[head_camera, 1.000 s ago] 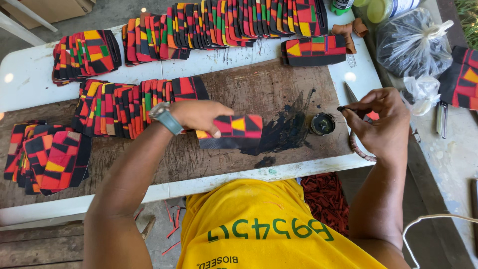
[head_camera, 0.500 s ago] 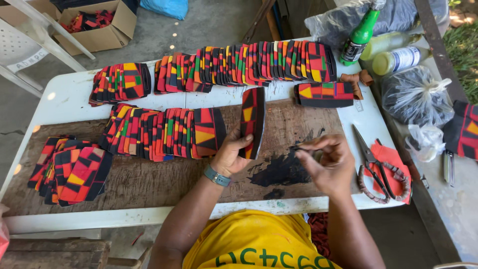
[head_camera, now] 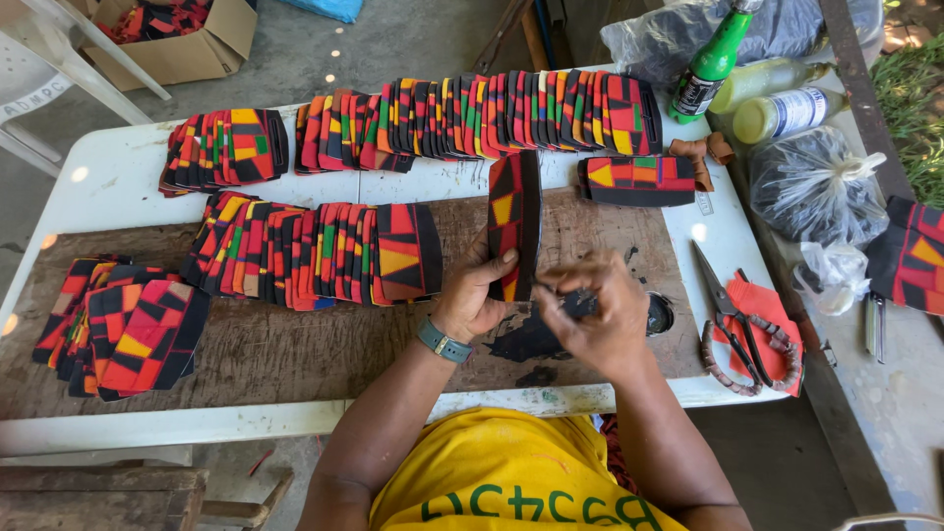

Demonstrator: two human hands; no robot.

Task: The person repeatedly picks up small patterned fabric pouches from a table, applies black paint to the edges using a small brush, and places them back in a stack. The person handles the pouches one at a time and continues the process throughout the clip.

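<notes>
Head view: left hand gripping upright patterned piece; right hand pinching dark applicator beside small black-filled pot on tabletop.

On the table, rows of patches lie behind a board, scissors to its right, bottles beyond them.

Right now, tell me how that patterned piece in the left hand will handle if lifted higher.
The patterned piece probably stays fairly stiff: it stands upright on edge, held only low down by the left hand. It looks thin, so likely light. Its dark edge beside the right hand may be wet and smudge.
</notes>
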